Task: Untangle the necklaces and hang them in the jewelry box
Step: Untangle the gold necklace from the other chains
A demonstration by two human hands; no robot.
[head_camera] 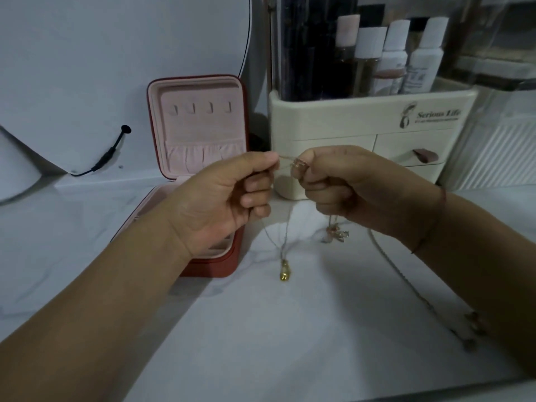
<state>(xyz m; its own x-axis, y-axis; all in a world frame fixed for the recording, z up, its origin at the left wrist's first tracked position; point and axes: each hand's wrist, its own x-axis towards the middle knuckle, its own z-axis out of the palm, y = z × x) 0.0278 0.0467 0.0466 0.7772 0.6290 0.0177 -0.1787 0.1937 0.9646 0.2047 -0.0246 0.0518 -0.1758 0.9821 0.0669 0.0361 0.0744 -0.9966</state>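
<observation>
My left hand [229, 195] and my right hand [345, 187] are raised above the white tabletop and pinch thin necklace chains [285, 165] stretched between them. A small rose-gold knot of chain sits at my right fingertips. One chain hangs down to a gold pendant [284, 271] near the table. Another hangs from my right hand with a rose-gold charm [336, 235]. A third chain [406, 274] trails over the table at the right to dark beads. The red jewelry box [200, 123] stands open at the left, its pink lid upright with several empty hooks.
A cream cosmetics organizer [374, 132] with drawers and bottles stands right behind my hands. A round mirror [116, 68] with a black cable [110, 153] leans at the back left. The marble-patterned tabletop [261, 329] stretches toward me.
</observation>
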